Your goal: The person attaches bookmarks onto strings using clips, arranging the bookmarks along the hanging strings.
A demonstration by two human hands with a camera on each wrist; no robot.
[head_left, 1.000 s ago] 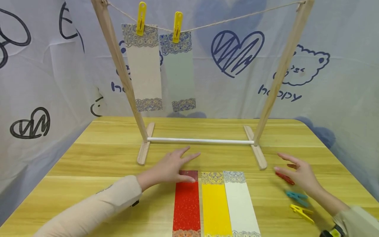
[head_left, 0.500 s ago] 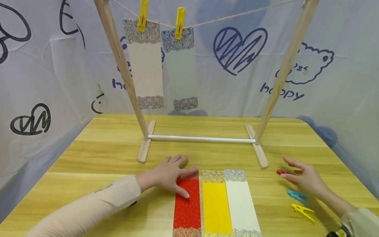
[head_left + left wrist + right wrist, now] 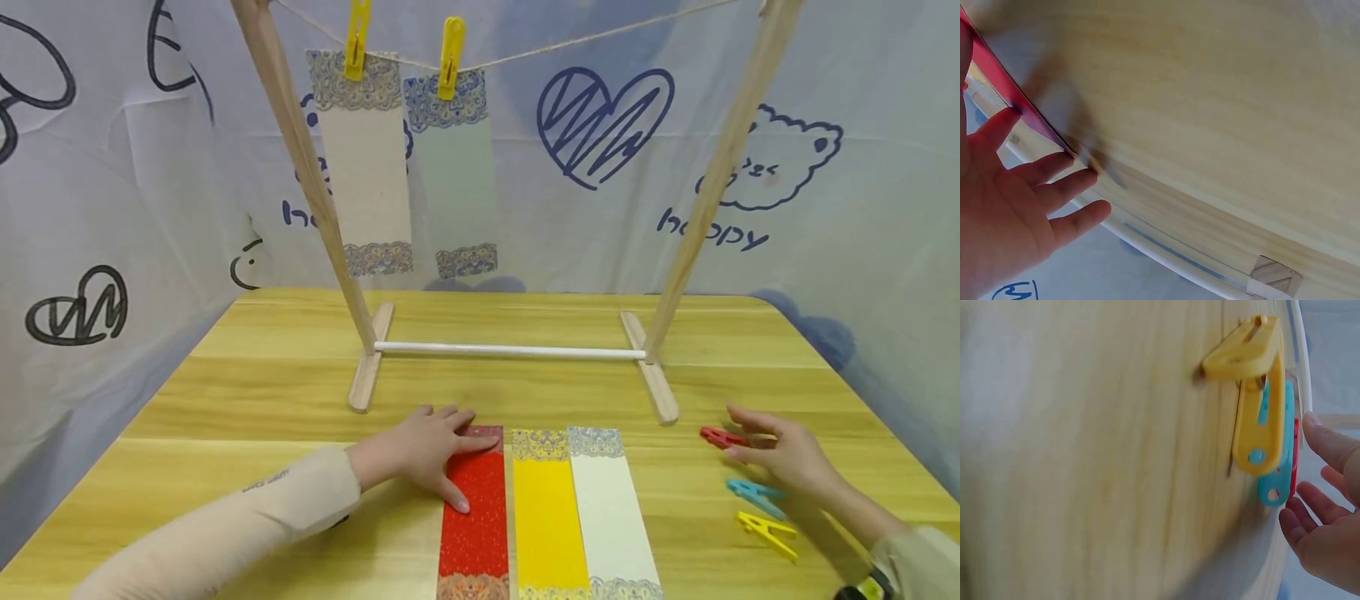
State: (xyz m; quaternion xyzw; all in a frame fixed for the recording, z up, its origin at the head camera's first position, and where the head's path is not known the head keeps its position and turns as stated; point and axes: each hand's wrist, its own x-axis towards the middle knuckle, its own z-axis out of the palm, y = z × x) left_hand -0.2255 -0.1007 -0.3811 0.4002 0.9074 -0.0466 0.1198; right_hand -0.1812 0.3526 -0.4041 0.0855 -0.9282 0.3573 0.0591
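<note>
My left hand [image 3: 425, 450] rests on the upper left of a red patterned paper strip [image 3: 476, 533], fingers spread and thumb on its face. In the left wrist view, the fingertips of the left hand [image 3: 1022, 200] meet the edge of the red strip [image 3: 996, 72]. On the right, my right hand [image 3: 791, 457] hovers beside a red clothespin [image 3: 720, 437], thumb and fingers parted around its near end. Closer in lie a teal clothespin [image 3: 753, 493] and a yellow clothespin [image 3: 767, 533]. The right wrist view has nothing pinched in the right hand [image 3: 1329, 531].
A yellow strip [image 3: 551, 525] and a white strip [image 3: 615, 517] lie right of the red one. Behind stands a wooden frame [image 3: 708, 204] with a string [image 3: 592, 37], where two yellow clothespins hold a cream strip [image 3: 367, 179] and a pale green strip [image 3: 457, 187].
My left hand has lowered onto the red strip, its thumb sliding nearer and left. My right hand has shifted slightly right, beside the red clothespin, which stays on the table.
</note>
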